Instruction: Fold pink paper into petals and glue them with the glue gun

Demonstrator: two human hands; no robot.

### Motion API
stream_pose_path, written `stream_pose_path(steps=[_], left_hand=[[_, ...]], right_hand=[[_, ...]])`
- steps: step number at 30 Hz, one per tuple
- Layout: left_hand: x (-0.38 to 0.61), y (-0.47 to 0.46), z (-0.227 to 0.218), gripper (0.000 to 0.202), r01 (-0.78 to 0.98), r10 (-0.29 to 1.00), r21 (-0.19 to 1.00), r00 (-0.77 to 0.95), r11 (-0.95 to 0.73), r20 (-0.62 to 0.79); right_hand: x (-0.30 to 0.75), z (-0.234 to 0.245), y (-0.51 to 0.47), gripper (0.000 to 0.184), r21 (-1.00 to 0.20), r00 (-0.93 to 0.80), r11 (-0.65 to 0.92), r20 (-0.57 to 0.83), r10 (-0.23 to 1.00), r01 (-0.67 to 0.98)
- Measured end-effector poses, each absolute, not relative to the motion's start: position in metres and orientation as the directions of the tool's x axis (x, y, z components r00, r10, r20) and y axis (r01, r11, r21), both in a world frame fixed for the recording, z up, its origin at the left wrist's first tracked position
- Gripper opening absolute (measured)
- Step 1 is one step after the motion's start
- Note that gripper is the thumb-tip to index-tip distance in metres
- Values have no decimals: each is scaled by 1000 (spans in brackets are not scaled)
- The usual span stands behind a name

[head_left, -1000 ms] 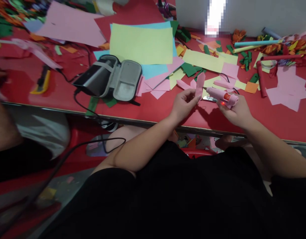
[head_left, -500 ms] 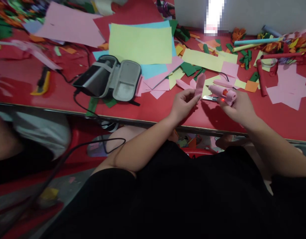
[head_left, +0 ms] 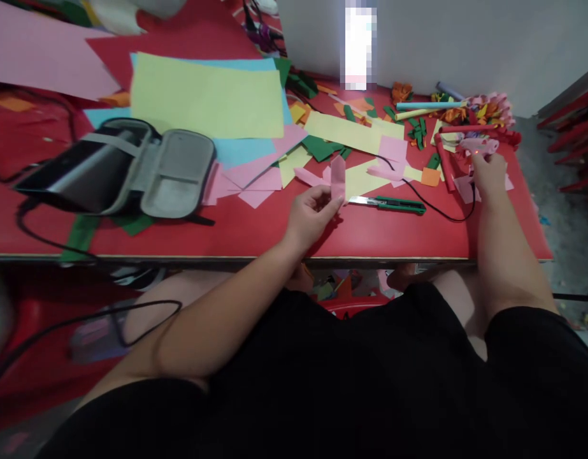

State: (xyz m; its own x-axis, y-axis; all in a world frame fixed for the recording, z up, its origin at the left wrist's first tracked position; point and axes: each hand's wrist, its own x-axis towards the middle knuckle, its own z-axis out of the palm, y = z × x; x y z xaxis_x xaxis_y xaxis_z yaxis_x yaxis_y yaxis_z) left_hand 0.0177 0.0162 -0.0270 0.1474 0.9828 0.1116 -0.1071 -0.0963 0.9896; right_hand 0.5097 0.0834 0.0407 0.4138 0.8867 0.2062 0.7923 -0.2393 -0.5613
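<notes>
My left hand [head_left: 311, 213] is closed, pinching a folded strip of pink paper [head_left: 338, 178] that stands upright above the table's front part. Just right of those fingertips lies a utility knife [head_left: 399, 204] with a green handle, its blade toward the paper. Out at the right end of the table, my right hand [head_left: 489, 173] grips a pink glue gun [head_left: 479, 147] with a small red light on it. The gun's black cord curves back across the table. Pink cut paper [head_left: 467, 190] lies partly under the right hand.
An opened black case [head_left: 179, 175] with a cable sits on the left of the red table [head_left: 255, 236]. Large yellow sheets [head_left: 207, 95] lie behind it. Rolled paper tubes [head_left: 432, 106] and paper flowers [head_left: 494, 108] are heaped at the back right, near a white wall.
My right hand has carried the glue gun to the right, away from the left hand. The utility knife's green handle has come into sight. The view has shifted to the right.
</notes>
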Motion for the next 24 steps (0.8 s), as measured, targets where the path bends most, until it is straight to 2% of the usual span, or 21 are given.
stream_pose_path(steps=[3,7,9,11,13,14,16,17,19,21,24], left_hand=[[17,16,-27,37,-105,985,990,141,-90,105],[16,15,-27,33,-94,985,992,140,-87,99],[15,14,-26,31,-94,985,992,142,-88,101],[15,14,-26,31,-99,982,991,157,-86,101],[16,15,-25,35,-99,979,991,175,-91,108],[17,15,-24,37,-97,977,991,181,-97,114],[18,16,-24,42,-96,974,990,189,-107,124],[19,16,-24,43,-98,974,989,192,-107,124],[20,16,-24,44,-106,973,989,195,-103,122],[20,16,-24,43,-112,973,989,200,-96,117],[18,15,-24,39,-101,969,990,218,-96,116]], right_hand=[[486,45,94,40,-522,607,-431,229,761,736],[479,45,103,43,-566,606,-430,161,779,703],[487,42,103,32,-591,611,-375,266,745,714],[490,40,100,18,-593,580,-250,468,667,765],[480,36,95,19,-546,471,-91,613,634,833],[467,32,92,18,-513,377,0,631,678,858],[430,23,88,8,-468,141,152,533,834,871],[408,17,87,11,-447,-8,224,437,900,866],[367,5,88,24,-410,-204,320,303,931,854],[340,-2,93,26,-384,-243,312,218,945,869],[329,2,98,22,-411,-186,234,154,970,881]])
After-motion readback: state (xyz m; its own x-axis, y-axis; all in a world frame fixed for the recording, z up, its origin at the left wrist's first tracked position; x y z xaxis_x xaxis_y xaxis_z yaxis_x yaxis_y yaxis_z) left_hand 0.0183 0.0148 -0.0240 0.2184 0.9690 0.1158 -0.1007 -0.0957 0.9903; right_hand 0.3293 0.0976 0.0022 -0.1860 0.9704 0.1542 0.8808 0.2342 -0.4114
